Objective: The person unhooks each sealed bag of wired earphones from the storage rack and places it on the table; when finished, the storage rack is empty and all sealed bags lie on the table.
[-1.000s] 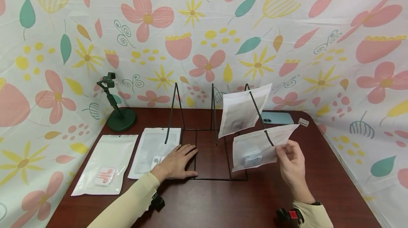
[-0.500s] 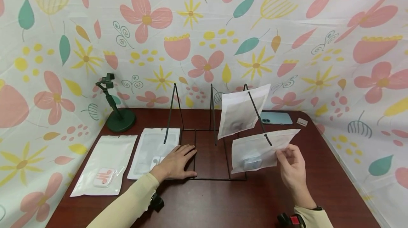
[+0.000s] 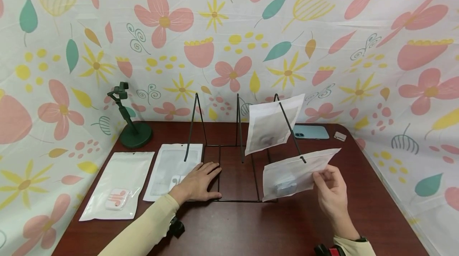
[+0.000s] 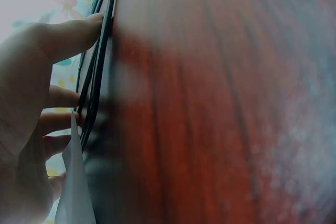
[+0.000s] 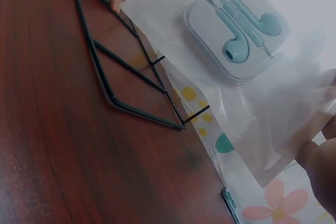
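Note:
In the head view my right hand (image 3: 332, 198) pinches the right side of a white zip pouch (image 3: 305, 174) between thumb and fingers. The pouch's top edge is right at the tip of the rack's right hook. Through its clear face, the right wrist view shows blue earphones (image 5: 239, 45) in a square clear case. A second white pouch (image 3: 274, 124) hangs farther back on that hook. My left hand (image 3: 197, 182) rests with fingers spread on the left side of the black wire rack's base (image 3: 240, 200), partly covering a flat white earphone pouch (image 3: 179, 160).
Another white pouch (image 3: 134, 184) with pink earphones lies at the far left. Behind it stands a dark green stand (image 3: 136, 133). A light blue phone (image 3: 311, 131) and a small white item (image 3: 340, 136) lie at the back right. The rack's left hook (image 3: 191, 132) and middle hook (image 3: 240, 128) hold no pouches.
My right hand has drawn the front pouch down and toward me along the right hook, to its tip. My left hand stays on the rack.

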`<action>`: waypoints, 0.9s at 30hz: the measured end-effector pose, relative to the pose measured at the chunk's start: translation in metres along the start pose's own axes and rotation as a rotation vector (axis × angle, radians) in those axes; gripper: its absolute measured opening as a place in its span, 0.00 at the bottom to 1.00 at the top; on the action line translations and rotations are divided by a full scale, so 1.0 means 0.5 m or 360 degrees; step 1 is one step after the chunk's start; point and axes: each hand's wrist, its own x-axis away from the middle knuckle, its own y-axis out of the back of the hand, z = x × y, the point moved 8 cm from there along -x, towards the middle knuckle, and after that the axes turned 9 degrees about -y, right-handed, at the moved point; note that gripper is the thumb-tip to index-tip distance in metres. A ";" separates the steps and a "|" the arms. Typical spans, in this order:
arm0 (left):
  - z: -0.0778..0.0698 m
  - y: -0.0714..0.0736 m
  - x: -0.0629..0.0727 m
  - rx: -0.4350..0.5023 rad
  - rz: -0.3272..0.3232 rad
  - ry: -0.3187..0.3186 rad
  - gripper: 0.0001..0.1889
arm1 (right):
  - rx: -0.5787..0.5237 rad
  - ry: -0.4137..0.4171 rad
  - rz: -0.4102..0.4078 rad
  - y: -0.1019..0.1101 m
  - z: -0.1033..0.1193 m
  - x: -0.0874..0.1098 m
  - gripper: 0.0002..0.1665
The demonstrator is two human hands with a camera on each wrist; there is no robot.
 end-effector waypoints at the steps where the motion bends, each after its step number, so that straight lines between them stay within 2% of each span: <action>1: 0.000 0.000 0.000 0.0002 -0.0001 -0.0001 0.46 | -0.0005 0.0002 0.0000 0.000 0.001 0.001 0.18; 9: -0.001 0.001 0.002 0.0004 0.0026 0.0016 0.47 | -0.0055 0.0023 0.0004 0.002 0.010 0.011 0.18; 19: 0.001 -0.007 0.004 0.0003 0.0037 0.0029 0.47 | 0.0042 0.0014 -0.0021 0.007 0.027 0.027 0.18; 27: 0.005 -0.008 0.002 -0.0002 0.0040 0.0035 0.47 | -0.0124 0.0025 0.0099 0.010 0.037 0.032 0.18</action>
